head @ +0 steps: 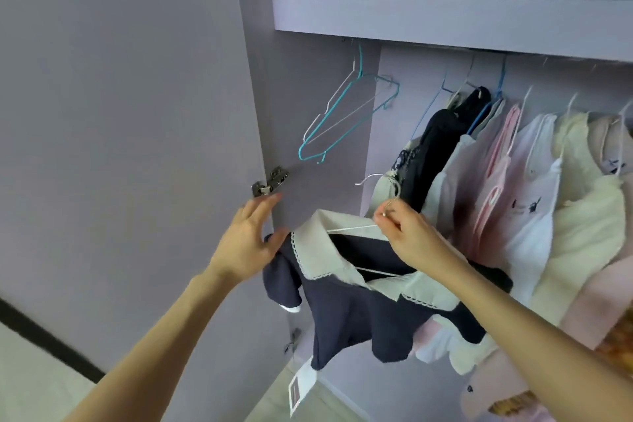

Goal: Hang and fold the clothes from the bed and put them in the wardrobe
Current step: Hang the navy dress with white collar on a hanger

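Two hands at lilac wardrobe (445, 10), right hand (406, 236) pinching dress hanger (363, 226), left hand (251, 238) loose, empty

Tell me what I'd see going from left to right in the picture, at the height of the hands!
Wardrobe door → left hand, open → navy dress with the white collar → right hand, pinching the white hanger → pink garment → white garment → cream garment.

A navy dress (356, 312) with a cream, lace-edged collar hangs on a white wire hanger (359, 228), tilted, in front of the open lilac wardrobe (445, 7). A paper tag dangles from its hem. Inside, pink, white, cream and dark clothes (534, 188) hang in a row; two bare hangers (342, 116) hang left.
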